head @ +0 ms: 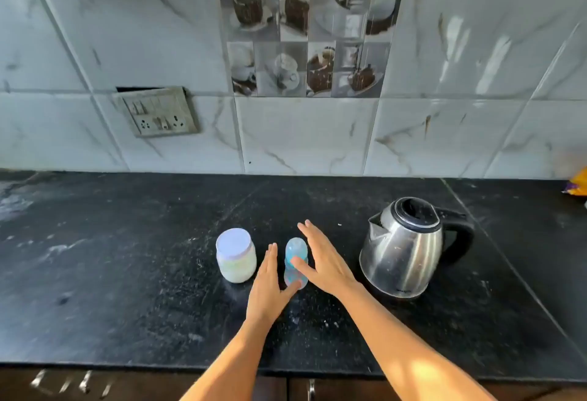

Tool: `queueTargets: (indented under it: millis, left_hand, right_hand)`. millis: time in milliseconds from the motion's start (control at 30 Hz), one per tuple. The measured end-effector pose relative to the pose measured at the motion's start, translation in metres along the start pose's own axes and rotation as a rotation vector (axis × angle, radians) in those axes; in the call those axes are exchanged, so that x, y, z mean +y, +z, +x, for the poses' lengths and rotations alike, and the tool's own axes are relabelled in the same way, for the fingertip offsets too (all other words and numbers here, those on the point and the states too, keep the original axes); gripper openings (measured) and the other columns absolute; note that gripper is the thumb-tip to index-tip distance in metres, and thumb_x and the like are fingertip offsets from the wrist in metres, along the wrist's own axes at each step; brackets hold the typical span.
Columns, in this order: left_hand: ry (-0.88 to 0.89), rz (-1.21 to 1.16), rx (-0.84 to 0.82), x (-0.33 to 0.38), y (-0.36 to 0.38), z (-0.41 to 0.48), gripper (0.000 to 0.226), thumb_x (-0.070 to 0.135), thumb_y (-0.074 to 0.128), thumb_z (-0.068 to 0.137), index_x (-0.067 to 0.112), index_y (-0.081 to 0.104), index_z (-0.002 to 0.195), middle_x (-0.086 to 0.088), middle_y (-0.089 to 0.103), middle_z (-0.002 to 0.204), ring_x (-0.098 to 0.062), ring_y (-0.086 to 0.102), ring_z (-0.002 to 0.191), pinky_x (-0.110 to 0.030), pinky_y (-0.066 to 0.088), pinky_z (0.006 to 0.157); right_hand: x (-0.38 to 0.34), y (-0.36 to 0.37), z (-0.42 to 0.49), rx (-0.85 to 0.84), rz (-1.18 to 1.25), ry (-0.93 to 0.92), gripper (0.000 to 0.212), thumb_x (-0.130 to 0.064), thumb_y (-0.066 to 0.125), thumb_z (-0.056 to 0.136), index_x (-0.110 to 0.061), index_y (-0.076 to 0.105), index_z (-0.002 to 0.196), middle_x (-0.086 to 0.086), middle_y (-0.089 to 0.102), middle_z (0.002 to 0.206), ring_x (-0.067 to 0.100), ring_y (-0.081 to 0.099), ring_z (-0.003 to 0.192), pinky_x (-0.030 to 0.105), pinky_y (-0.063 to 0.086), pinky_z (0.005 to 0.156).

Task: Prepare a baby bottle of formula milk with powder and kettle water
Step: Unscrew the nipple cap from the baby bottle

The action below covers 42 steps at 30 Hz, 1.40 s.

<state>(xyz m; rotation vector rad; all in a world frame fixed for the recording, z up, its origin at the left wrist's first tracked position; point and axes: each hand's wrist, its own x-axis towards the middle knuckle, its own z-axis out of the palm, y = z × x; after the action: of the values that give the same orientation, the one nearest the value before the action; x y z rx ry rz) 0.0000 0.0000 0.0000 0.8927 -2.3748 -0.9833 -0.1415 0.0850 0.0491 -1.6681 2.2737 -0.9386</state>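
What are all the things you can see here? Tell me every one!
jar: one, clear with white powder and a pale lilac lid, on the counter left of the bottle
baby bottle: one, clear blue, capped, upright between the two hands
kettle: one, shiny steel with black lid and handle, on the right
counter: one, black, speckled with white dust
wall tiles: many, white marble, behind the counter
picture tiles: one panel, brown and grey cups, high on the wall
switchboard: one, grey, on the wall at left
packet: one, orange-yellow, mostly cut off at the right edge
left hand: one, fingers straight, left of the bottle
right hand: one, fingers straight, right of the bottle
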Motion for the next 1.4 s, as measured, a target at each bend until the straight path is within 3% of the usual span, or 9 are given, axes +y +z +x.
queueTargets:
  millis: [167,333,533,833,967,1067,1167,1267,1400]
  left_hand:
    - [-0.158,-0.254,0.025,0.020,0.013,0.011,0.060,0.042,0.070,0.074,0.040,0.046,0.129,0.022,0.061,0.117,0.009,0.057,0.103,-0.014,0.046,0.081]
    - [-0.270,-0.256,0.068,0.023,0.026,0.015,0.027,0.029,0.063,0.084,0.040,0.055,0.106,0.017,0.067,0.087,0.001,0.063,0.081,-0.010,0.043,0.059]
    - [-0.300,-0.224,0.069,0.020,0.032,0.017,0.037,0.033,0.062,0.075,0.030,0.057,0.111,0.016,0.064,0.083,-0.001,0.061,0.077,-0.017,0.043,0.059]
    - [-0.280,-0.296,0.025,0.008,0.031,0.021,0.051,0.041,0.078,0.068,0.030,0.057,0.113,0.015,0.068,0.090,0.002,0.064,0.083,-0.019,0.050,0.071]
    - [-0.244,-0.320,-0.046,0.002,0.025,0.030,0.063,0.040,0.079,0.070,0.030,0.053,0.127,0.016,0.064,0.106,-0.003,0.061,0.096,-0.023,0.047,0.085]
    - [-0.274,-0.322,-0.081,-0.001,0.026,0.033,0.069,0.039,0.081,0.072,0.032,0.048,0.132,0.018,0.059,0.110,-0.003,0.057,0.099,-0.021,0.042,0.087]
    - [-0.288,-0.309,-0.088,-0.003,0.028,0.034,0.073,0.039,0.081,0.072,0.031,0.045,0.135,0.017,0.057,0.115,-0.005,0.055,0.105,-0.024,0.042,0.093]
    - [-0.283,-0.299,-0.095,-0.006,0.029,0.036,0.073,0.039,0.081,0.072,0.031,0.044,0.135,0.012,0.059,0.121,-0.006,0.055,0.107,-0.029,0.043,0.096]
    - [-0.262,-0.295,-0.116,-0.008,0.028,0.036,0.070,0.040,0.080,0.073,0.032,0.045,0.133,0.013,0.058,0.120,-0.003,0.054,0.104,-0.025,0.042,0.092]
  right_hand:
    - [0.002,0.011,0.007,0.019,-0.100,-0.026,0.062,-0.056,0.053,0.087,-0.012,0.049,0.130,0.006,0.031,0.152,0.020,0.031,0.138,0.038,0.036,0.108]
    - [0.010,0.033,-0.005,0.080,-0.185,0.126,0.067,-0.064,0.054,0.082,-0.009,0.052,0.120,0.012,0.038,0.140,0.027,0.035,0.127,0.038,0.038,0.102]
    - [-0.009,0.031,0.007,0.205,0.192,0.193,0.075,-0.052,0.075,0.067,-0.021,0.045,0.128,-0.003,0.045,0.124,0.011,0.038,0.114,0.026,0.042,0.092]
    - [-0.012,0.000,0.027,0.044,0.283,0.128,0.029,-0.022,0.082,0.071,-0.016,0.070,0.097,-0.002,0.063,0.097,0.014,0.058,0.088,0.030,0.047,0.081]
    - [-0.021,-0.049,0.046,0.143,0.510,0.089,0.024,-0.039,0.075,0.074,-0.025,0.068,0.093,-0.012,0.068,0.095,0.004,0.062,0.089,0.019,0.048,0.079]
    - [-0.025,-0.077,0.055,0.288,0.647,0.162,0.019,-0.043,0.059,0.090,-0.027,0.067,0.097,-0.008,0.068,0.101,0.013,0.067,0.092,0.033,0.054,0.085]
    - [-0.017,-0.076,0.048,0.232,0.855,0.305,0.037,-0.054,0.048,0.090,-0.025,0.065,0.103,0.007,0.060,0.113,0.023,0.068,0.093,0.046,0.058,0.081]
    - [-0.001,-0.056,0.023,0.169,1.061,0.459,0.049,-0.056,0.067,0.077,-0.025,0.058,0.113,0.008,0.053,0.125,0.020,0.065,0.106,0.039,0.052,0.095]
    - [0.025,-0.024,-0.025,0.217,0.875,0.591,0.058,-0.040,0.082,0.061,-0.034,0.059,0.115,0.000,0.060,0.122,0.016,0.058,0.114,0.041,0.049,0.097]
